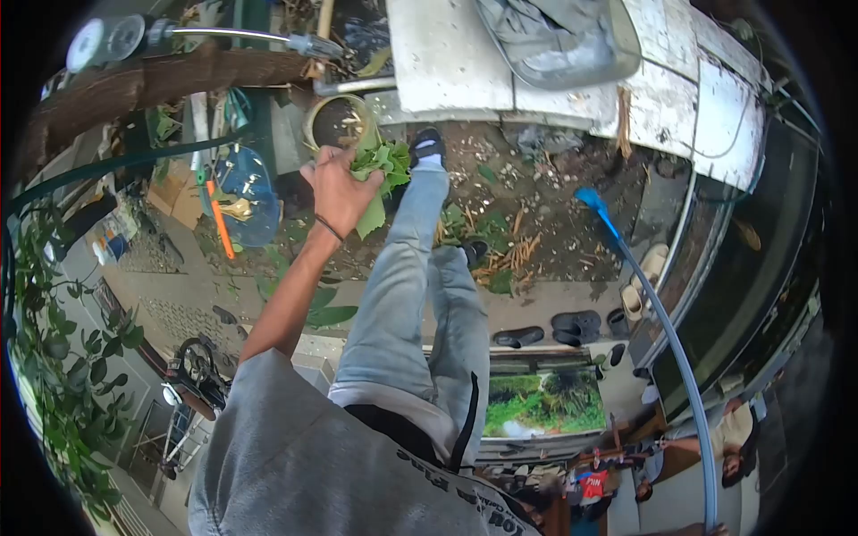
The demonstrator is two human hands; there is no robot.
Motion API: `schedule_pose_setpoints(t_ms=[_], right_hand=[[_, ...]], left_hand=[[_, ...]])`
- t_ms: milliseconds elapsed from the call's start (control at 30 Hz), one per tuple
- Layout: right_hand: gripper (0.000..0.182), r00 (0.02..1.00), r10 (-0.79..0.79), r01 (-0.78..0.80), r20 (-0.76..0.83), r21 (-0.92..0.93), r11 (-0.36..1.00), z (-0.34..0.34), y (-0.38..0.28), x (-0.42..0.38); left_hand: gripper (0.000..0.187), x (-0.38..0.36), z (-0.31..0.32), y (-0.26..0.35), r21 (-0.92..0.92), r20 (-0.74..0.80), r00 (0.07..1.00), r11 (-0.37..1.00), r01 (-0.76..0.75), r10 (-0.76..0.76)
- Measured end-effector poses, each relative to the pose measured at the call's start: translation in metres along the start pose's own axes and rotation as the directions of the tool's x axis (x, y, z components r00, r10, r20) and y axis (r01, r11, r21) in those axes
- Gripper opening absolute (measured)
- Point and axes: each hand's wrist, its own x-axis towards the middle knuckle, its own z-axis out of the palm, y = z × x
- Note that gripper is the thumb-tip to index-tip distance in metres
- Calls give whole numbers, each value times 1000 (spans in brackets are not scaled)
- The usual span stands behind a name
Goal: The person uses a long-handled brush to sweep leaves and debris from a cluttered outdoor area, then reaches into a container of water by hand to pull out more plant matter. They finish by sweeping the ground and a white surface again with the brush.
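My left hand (342, 188) is closed around a bunch of green leaves (382, 170), with one larger leaf hanging below it. A round pot (338, 121) of dark soil stands just beyond the hand. At the bottom right edge, fingers of my right hand (706, 530) show in part at the lower end of a long blue-grey pole (684, 371). The pole's bright blue tip (590, 198) rests over the littered soil. Whether this hand grips the pole is hard to make out.
A white ledge (456, 62) with a grey tub (617, 45) lies ahead. A blue basin (246, 192) and orange-handled tool (220, 219) are at left. Dark slippers (576, 328) and tan shoes (655, 263) lie on the right. People sit at the lower right.
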Motion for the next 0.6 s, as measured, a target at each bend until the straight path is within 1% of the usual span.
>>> schedule_pose_setpoints(t_ms=[33, 67, 100, 133, 167, 200, 233, 267, 300, 367, 400, 433, 467, 500, 567, 600], right_hand=[[31, 999, -8, 8, 40, -2, 1000, -1, 0, 1], [32, 998, -11, 10, 57, 32, 999, -11, 6, 7], [34, 996, -8, 5, 91, 39, 999, -17, 7, 7], [35, 982, 63, -72, 178, 47, 996, -71, 34, 58], [36, 970, 103, -115, 221, 43, 992, -93, 42, 73], [37, 954, 143, -157, 264, 35, 987, -114, 50, 88], [37, 973, 48, -68, 225, 80, 994, -80, 30, 40], [38, 982, -49, 26, 180, 125, 992, -65, 19, 17], [38, 984, -53, 33, 168, 121, 992, -76, 21, 25], [35, 993, 55, -68, 105, 120, 990, -99, 26, 40], [35, 995, 58, -68, 84, 113, 991, -105, 25, 40], [35, 995, 50, -59, 88, 98, 993, -108, 24, 39], [34, 994, 43, -51, 96, 90, 995, -109, 25, 38], [34, 996, 44, -51, 82, 91, 995, -114, 28, 41], [35, 973, 163, -194, 165, 195, 961, -127, 26, 51], [35, 975, 160, -186, 157, 163, 969, -130, 25, 52]], left_hand=[[34, -21, 15, 18, -22, 67, 997, 999, -24, 25], [29, -37, 29, 35, -95, 99, 992, 993, -72, 82], [29, -52, 46, 51, -119, 122, 988, 990, -79, 94], [27, -66, 63, 67, -126, 128, 968, 972, -199, 214], [25, -79, 77, 80, -127, 131, 935, 941, -313, 329], [24, -94, 104, 86, -134, 92, 906, 907, -400, 413], [25, -107, 127, 92, -148, 109, 870, 873, -464, 481], [28, -122, 143, 101, -146, 182, 842, 861, -488, 508], [28, -134, 159, 109, -150, 179, 835, 854, -499, 520], [36, -153, 192, 116, -107, 321, 756, 815, -569, 570], [36, -165, 217, 108, -103, 322, 744, 803, -587, 585], [46, -179, 246, 93, 68, 522, 674, 763, -643, 522], [55, -183, 262, 83, 225, 688, 607, 678, -700, 398], [55, -184, 265, 81, 231, 684, 607, 669, -706, 405], [72, -198, 257, 88, 202, 632, 713, 824, -529, 303], [84, -196, 249, 94, 146, 688, 679, 866, -477, 258]])
